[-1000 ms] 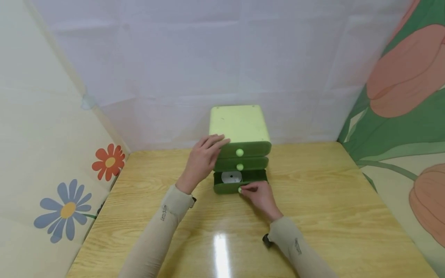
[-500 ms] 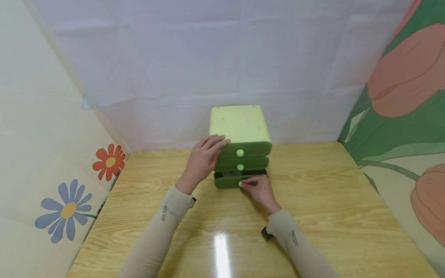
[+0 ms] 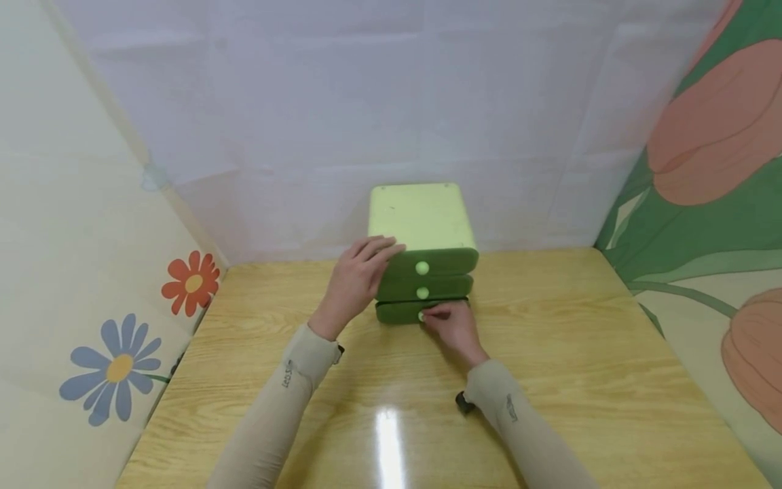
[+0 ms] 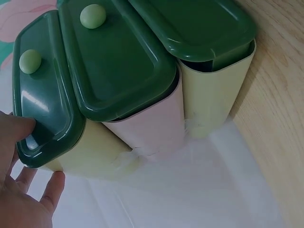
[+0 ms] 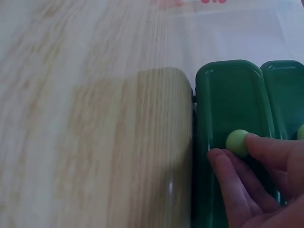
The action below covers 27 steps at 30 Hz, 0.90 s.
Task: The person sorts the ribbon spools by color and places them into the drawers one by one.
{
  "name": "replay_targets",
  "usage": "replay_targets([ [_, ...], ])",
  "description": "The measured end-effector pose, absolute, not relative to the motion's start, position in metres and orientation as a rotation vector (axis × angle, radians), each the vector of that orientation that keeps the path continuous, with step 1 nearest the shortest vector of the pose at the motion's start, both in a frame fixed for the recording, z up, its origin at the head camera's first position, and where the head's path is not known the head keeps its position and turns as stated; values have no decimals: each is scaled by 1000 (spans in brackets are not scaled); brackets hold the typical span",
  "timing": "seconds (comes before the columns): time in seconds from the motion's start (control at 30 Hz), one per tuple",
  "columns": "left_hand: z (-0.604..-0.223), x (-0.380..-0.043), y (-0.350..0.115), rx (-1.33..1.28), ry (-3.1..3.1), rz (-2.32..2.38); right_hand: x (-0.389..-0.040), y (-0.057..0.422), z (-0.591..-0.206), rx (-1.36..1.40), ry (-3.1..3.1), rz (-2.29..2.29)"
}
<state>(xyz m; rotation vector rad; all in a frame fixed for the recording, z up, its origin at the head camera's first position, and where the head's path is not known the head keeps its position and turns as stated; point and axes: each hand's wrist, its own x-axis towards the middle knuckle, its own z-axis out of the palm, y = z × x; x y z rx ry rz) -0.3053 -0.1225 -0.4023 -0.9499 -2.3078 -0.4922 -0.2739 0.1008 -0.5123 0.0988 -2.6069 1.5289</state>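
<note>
A small drawer cabinet [image 3: 421,214] with a pale green top and dark green drawer fronts stands against the back wall. My left hand [image 3: 353,285] holds its upper left corner, the thumb on the top drawer [image 4: 42,102] front and the fingers over the top and side. Low on the cabinet, my right hand [image 3: 453,331] pinches the round light green knob [image 5: 237,143] of the bottom drawer [image 3: 396,313] between thumb and fingers. A narrow dark gap shows behind that drawer's front in the left wrist view. The drawer's inside is hidden.
The middle drawer [image 4: 118,57] has a pink side and its own knob [image 4: 92,16]. A wood-grain table [image 3: 550,326] lies under the cabinet. White sheeting [image 3: 318,122] hangs behind, and flower-patterned panels [image 3: 721,224] stand at both sides.
My right hand has pushed the bottom drawer inward, away from me, by its knob. The white disc inside it has gone out of sight. My left hand has stayed at the corner.
</note>
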Motion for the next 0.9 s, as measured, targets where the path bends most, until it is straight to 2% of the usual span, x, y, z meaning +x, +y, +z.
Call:
replay_targets([
  [0.9, -403, -307, -127, -968, -2320, -483, -271, 94, -507, 43, -2598, 1447],
])
